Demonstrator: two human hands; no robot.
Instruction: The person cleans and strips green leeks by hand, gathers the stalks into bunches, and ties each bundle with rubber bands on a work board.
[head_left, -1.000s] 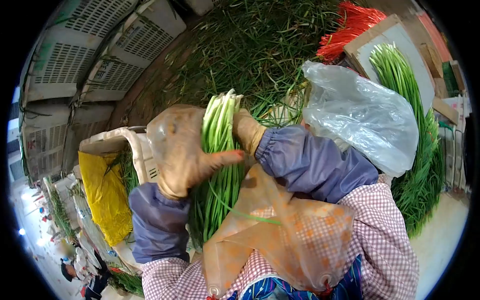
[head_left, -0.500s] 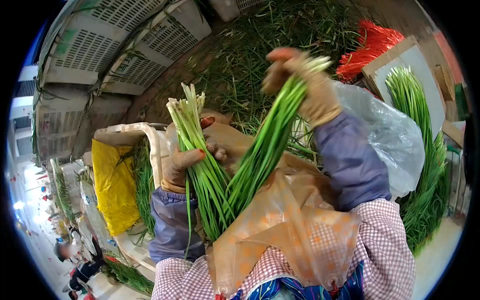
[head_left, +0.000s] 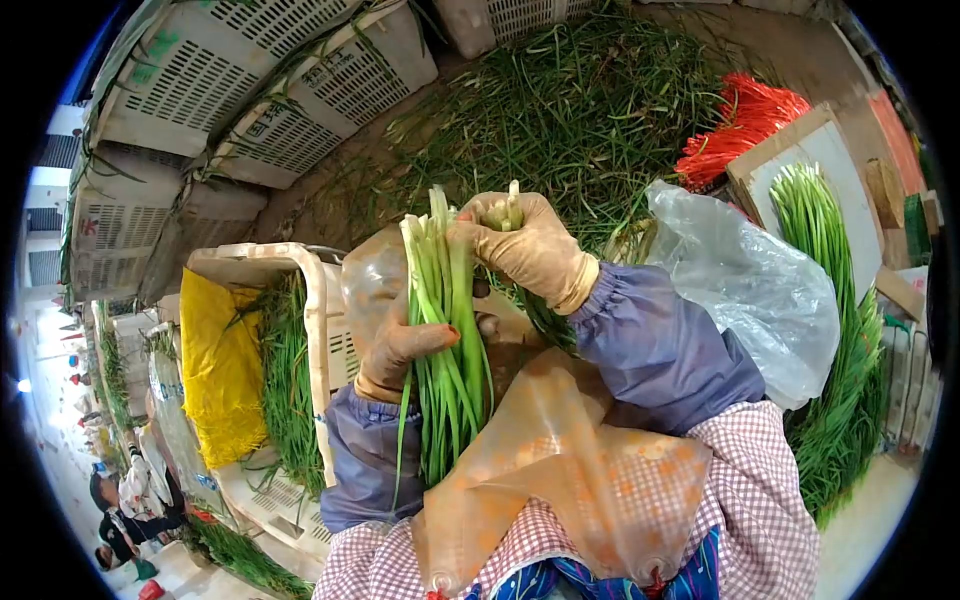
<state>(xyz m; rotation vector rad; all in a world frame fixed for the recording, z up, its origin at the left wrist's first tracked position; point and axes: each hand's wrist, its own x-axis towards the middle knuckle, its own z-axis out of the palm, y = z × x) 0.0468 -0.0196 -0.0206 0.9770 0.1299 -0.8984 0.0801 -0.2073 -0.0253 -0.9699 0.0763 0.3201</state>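
Observation:
My gloved left hand (head_left: pixel 410 350) is wrapped round a bunch of green stalks (head_left: pixel 450 390), pale ends up, leaves hanging over the clear orange-patterned apron (head_left: pixel 560 480). Close by on the right, my gloved right hand (head_left: pixel 520 245) is closed on a smaller bundle of stalks (head_left: pixel 505 212); its pale ends poke out above the fingers and green leaves show below the palm. Its thumb and fingertips touch the top of the left bunch.
A white crate (head_left: pixel 318 350) with greens and a yellow sack (head_left: pixel 215 370) stands left. Loose leaves (head_left: pixel 570 120) cover the floor ahead. On the right are red ties (head_left: pixel 740 130), a clear plastic bag (head_left: pixel 750 290) and a board (head_left: pixel 835 170) with stalks. People (head_left: pixel 130 500) are at the lower left.
The right hand, raised to the right with a bundle half a second ago, has come down and left beside the left bunch. The left hand still holds its stalks, now more upright.

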